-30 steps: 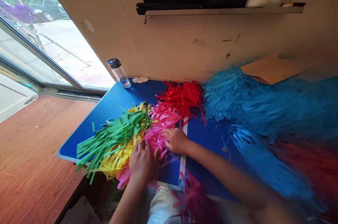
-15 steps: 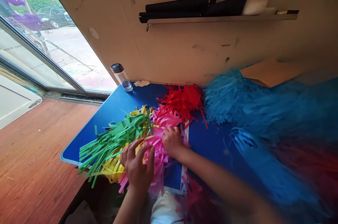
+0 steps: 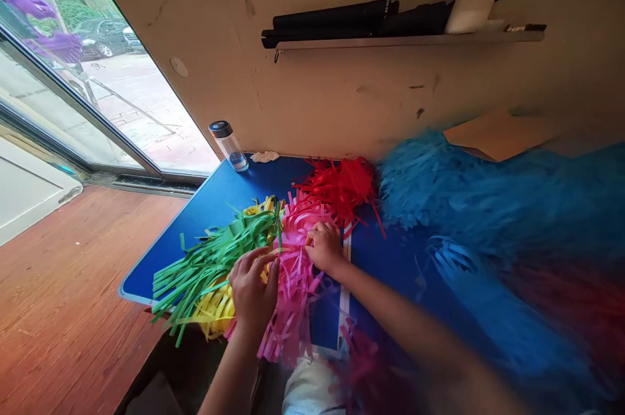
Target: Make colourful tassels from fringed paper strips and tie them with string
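A bunch of pink paper fringe (image 3: pixel 293 271) lies on the blue table (image 3: pixel 195 206) between my hands. My right hand (image 3: pixel 325 247) has its fingers closed on the pink strips near the top. My left hand (image 3: pixel 252 285) is bent over the left edge of the pink bunch, thumb and fingertips drawn close together on it; the exact grip is partly hidden. Green paper fringe (image 3: pixel 215 265) spreads out left of my left hand, over yellow fringe (image 3: pixel 215 311). Red paper fringe (image 3: pixel 344 187) sits just beyond the pink.
A clear bottle with a black lid (image 3: pixel 229 146) stands at the table's far left corner. Big heaps of blue fringe (image 3: pixel 469 193) fill the right side. Above, a wall shelf (image 3: pixel 410 40) holds black rolls and a white bottle. A glass door is at left.
My left hand has gone from spread fingers to a closer pinch at the pink fringe. My right hand has shifted slightly up and right, and the pink strips spread further toward me.
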Tool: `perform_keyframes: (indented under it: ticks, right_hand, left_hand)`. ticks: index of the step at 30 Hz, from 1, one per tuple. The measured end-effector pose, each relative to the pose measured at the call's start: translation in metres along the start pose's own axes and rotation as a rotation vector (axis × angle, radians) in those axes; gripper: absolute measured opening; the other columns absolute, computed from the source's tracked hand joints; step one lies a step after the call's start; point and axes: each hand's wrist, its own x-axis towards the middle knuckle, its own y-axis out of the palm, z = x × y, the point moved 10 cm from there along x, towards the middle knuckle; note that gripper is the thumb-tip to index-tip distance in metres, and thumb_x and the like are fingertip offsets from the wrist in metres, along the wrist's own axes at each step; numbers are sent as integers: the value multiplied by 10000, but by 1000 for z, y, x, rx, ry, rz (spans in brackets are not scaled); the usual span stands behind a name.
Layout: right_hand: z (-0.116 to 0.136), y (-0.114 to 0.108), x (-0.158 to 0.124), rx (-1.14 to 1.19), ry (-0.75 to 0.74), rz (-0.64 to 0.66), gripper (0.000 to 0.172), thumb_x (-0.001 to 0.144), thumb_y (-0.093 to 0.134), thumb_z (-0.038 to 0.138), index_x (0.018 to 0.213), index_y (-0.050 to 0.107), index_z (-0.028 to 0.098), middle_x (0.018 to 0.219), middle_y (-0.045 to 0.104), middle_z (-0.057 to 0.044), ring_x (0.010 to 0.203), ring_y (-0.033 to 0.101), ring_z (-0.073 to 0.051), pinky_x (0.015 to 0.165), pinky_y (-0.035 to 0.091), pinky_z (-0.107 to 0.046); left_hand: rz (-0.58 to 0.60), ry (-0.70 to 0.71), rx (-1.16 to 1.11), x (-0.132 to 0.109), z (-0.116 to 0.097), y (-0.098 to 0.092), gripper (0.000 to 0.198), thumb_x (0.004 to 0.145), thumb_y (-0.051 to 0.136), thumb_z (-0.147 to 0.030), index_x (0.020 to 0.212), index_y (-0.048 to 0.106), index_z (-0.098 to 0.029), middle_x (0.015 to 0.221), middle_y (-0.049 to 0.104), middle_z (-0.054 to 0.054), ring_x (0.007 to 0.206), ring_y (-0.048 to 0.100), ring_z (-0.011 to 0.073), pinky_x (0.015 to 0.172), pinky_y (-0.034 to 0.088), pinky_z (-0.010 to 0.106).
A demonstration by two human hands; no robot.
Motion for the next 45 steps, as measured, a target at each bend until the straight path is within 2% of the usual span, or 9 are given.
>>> perform_keyframes:
  ticks: [4,13,16,20,23,29,36,39,45]
  right_hand:
    - [2,-9,7,35,-2,0,72,716,761,202,672,710,229,876,660,-14,904,538,-196,800,338,-317]
    - [-9,-31,10,150,18,21,46,786,780,290,768,761,252,894,681,-7,918,562,-190,792,350,-313]
    - [-6,-34,4,158,-2,-11,38,801,768,291,781,763,260,921,682,-8,946,561,-192,830,354,-326]
    - [-10,-31,8,280,68,-2,114,794,765,322,756,750,216,933,683,-35,959,573,-197,875,380,-330]
    - [-12,-20,18,364,101,81,200,754,777,358,679,725,181,814,677,-25,808,599,-168,770,429,-286]
    - [-13,-16,28,456,97,120,314,743,760,402,564,666,162,622,616,8,621,546,-129,614,404,-244]
    - [-11,-23,24,524,71,73,314,829,668,367,601,659,152,595,601,12,586,529,-124,581,395,-236]
    - [-16,-44,13,505,68,-26,252,881,598,324,718,691,155,746,655,-30,745,587,-164,711,436,-273]
    - [11,-66,-25,196,-158,-94,115,845,648,265,779,710,193,837,670,-33,883,582,-180,849,392,-295]
  left_hand:
    - [74,85,26,-4,-14,16,125,906,572,-300,920,686,-249,975,719,40,954,625,239,905,395,417]
    - [-6,-144,28,32,49,21,241,912,502,-354,919,701,-218,922,698,64,896,623,231,808,459,366]
    - [18,-46,108,45,25,14,164,877,578,-311,901,733,-263,1004,708,64,978,596,264,862,407,407]
    - [-1,164,152,37,-46,10,129,876,606,-296,823,722,-273,876,704,42,914,603,240,870,369,399]
    - [217,266,176,16,-83,47,162,868,618,-354,780,671,-230,814,688,39,846,627,232,904,349,406]
    - [323,77,392,8,-44,82,232,897,537,-383,804,629,-191,739,682,54,673,629,228,812,349,383]
    - [297,124,373,14,-47,70,236,909,502,-274,784,692,-211,843,720,78,798,638,258,821,325,417]
    - [275,131,346,14,-43,62,236,900,534,-279,755,717,-243,866,738,54,829,634,253,808,331,416]
    - [263,48,187,19,-14,47,290,877,587,-358,630,690,-246,762,726,32,761,623,222,692,364,357]
